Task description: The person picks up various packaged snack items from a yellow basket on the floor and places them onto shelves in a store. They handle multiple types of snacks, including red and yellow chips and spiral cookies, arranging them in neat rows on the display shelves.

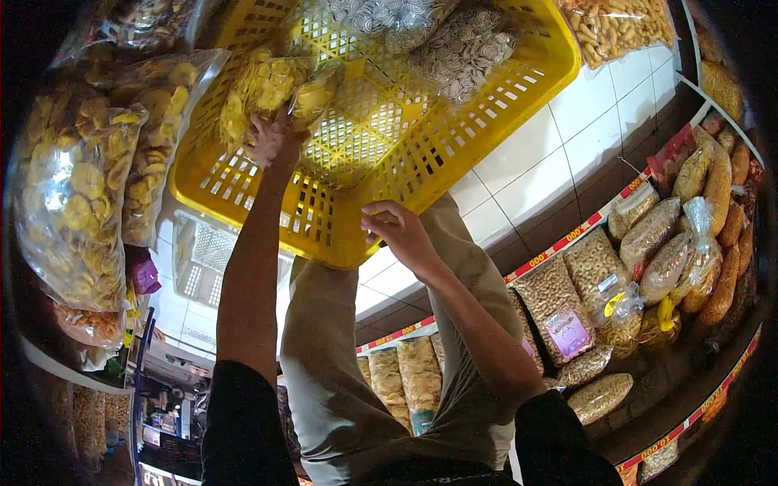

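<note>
My left hand (pixel 273 140) reaches into a yellow plastic crate (pixel 316 228) and touches a clear bag of yellow chips (pixel 261 85) at its left end. That hand is blurred, and the bag partly covers its fingers, so its grip is unclear. My right hand (pixel 395 231) hovers by the crate's near corner, fingers bent and apart, with nothing in it. Whether it touches the rim is hard to tell. Clear bags of dark-and-white spiral snacks (pixel 465 51) lie at the far side of the crate. The crate sits in front of my knees, tilted in view.
Large bags of banana chips (pixel 73 200) stand close on the left. Shelves with red price strips (pixel 541 258) curve around the right, holding bagged ring snacks (pixel 598 273) and nuts. A white crate (pixel 200 255) is on the tiled floor (pixel 535 164). Bagged snacks (pixel 620 27) lie beyond the crate.
</note>
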Demonstrator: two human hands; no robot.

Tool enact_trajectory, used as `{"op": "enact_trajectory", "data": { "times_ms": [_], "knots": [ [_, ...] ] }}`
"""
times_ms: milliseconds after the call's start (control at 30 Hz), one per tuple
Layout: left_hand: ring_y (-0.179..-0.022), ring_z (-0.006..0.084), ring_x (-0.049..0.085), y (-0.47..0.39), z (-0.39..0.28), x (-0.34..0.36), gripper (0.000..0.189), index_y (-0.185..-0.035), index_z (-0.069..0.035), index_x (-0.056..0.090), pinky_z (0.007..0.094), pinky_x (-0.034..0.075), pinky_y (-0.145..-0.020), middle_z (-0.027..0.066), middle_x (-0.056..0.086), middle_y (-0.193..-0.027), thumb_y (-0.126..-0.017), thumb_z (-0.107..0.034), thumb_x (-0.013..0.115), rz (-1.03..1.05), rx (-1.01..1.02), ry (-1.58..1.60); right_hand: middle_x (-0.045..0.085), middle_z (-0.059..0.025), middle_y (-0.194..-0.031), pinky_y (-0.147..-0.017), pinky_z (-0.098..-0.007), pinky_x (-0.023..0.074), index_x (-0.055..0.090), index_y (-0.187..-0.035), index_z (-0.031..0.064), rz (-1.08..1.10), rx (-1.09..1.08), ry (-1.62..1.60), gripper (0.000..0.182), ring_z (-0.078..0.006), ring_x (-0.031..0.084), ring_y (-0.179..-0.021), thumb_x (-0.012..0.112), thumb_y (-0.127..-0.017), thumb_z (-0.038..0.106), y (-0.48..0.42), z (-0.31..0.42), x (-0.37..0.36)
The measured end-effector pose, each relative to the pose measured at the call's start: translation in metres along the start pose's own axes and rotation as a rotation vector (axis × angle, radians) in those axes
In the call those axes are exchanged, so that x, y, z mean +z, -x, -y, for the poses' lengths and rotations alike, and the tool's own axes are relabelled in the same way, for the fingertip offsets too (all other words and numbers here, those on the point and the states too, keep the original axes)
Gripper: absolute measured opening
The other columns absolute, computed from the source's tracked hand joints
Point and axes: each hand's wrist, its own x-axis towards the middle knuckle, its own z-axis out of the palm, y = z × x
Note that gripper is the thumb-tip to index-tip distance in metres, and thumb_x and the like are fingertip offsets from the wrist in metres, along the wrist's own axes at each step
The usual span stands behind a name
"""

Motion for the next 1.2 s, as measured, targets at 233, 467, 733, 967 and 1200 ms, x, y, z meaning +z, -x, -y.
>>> {"op": "enact_trajectory", "data": {
  "times_ms": [233, 467, 733, 967, 1200],
  "knots": [
    [-0.132, 0.0439, 0.037, 0.04, 0.017, -0.026, 0.071, -0.126, -0.027, 0.057, 0.0615, 0.029, -0.107, 0.0183, 0.036, -0.145, -0.064, -0.053, 0.081, -0.212, 0.287, 0.347, 0.067, -0.0121, -0.095, -0.07, -0.0278, 0.0544, 0.057, -0.115, 0.0007, -0.019, 0.041, 0.045, 0.032, -0.0164, 0.067, -0.083, 0.064, -0.093, 0.023, -0.005, 0.009, 0.008],
    [-0.12, 0.0367, 0.048, 0.127, 0.031, -0.085, 0.075, -0.125, -0.009, 0.058, 0.0459, 0.042, -0.1, 0.0171, 0.053, -0.125, -0.062, -0.032, 0.09, -0.024, 0.451, 0.747, 0.061, -0.0094, -0.115, -0.082, -0.0335, 0.0527, 0.049, -0.128, 0.0065, -0.266, -0.053, 0.005, 0.044, -0.0182, 0.06, -0.103, 0.063, -0.094, 0.03, -0.007, 0.013, 0.0],
    [-0.113, 0.0196, 0.057, 0.195, 0.03, -0.138, 0.082, -0.134, -0.002, 0.041, 0.0352, 0.049, -0.096, 0.0095, 0.059, -0.124, -0.068, -0.013, 0.088, 0.581, 0.253, 1.324, 0.045, -0.0128, -0.138, -0.105, -0.0381, 0.0389, 0.034, -0.144, 0.0052, 0.118, -0.178, -0.23, 0.079, -0.024, 0.047, -0.124, 0.07, -0.084, 0.044, 0.018, 0.041, 0.017],
    [-0.125, 0.0235, 0.048, 0.256, 0.042, -0.141, 0.088, -0.141, -0.004, 0.036, 0.0387, 0.04, -0.105, 0.0122, 0.052, -0.132, -0.071, -0.023, 0.087, 0.49, 0.215, 1.254, 0.047, -0.0112, -0.138, -0.106, -0.0359, 0.0381, 0.024, -0.148, 0.0028, 0.181, -0.077, -0.198, 0.092, -0.0202, 0.044, -0.127, 0.078, -0.08, 0.032, 0.08, 0.066, 0.033],
    [-0.123, 0.027, 0.048, 0.364, 0.034, -0.265, 0.085, -0.136, -0.002, 0.04, 0.0399, 0.041, -0.102, 0.0138, 0.05, -0.131, -0.07, -0.025, 0.087, 0.448, 0.314, 1.252, 0.045, -0.0108, -0.141, -0.106, -0.0358, 0.0382, 0.021, -0.151, 0.0051, 0.209, -0.119, -0.113, 0.1, -0.0197, 0.044, -0.127, 0.083, -0.076, 0.029, 0.216, 0.135, 0.035]
  ]
}}
